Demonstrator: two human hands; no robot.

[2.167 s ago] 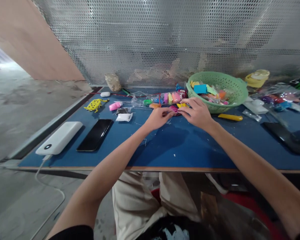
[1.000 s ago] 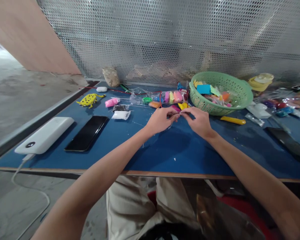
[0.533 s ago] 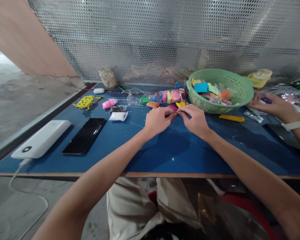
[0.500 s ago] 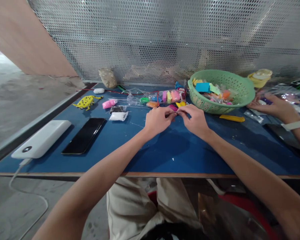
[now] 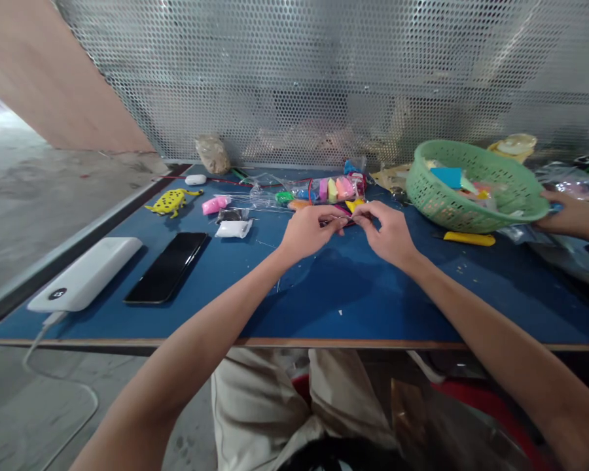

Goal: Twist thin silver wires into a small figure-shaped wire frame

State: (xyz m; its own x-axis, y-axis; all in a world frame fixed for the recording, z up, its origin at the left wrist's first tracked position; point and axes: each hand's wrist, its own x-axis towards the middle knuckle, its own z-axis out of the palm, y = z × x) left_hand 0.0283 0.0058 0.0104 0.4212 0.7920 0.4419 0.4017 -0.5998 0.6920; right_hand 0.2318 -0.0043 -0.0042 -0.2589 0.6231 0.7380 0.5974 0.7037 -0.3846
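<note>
Okay, far left of the frame: white power bank lies on the blue table, white cable plugged into its near end and hanging over the front edge. Right of it, black phone, screen up. Above those, yellow toy animal with dark spots, and a small white case past it. Pink packet, black packet and white packet sit close together, left of centre.

Centre: my left hand is above the table, thumb and fingers pinching a thin wire-like piece; exact kind too small to tell. My right hand pinches the same piece from the other side, so it's between my fingertips, mid-frame. Just behind it, a yellow piece; farther back, a row of colored packets in clear plastic.

Right of my hands: green basket, tilted, holding a blue block and wrapped bits. Yellow-handled tool lies just in front of it. Far right, another person's hand is at the basket's right side.
</note>
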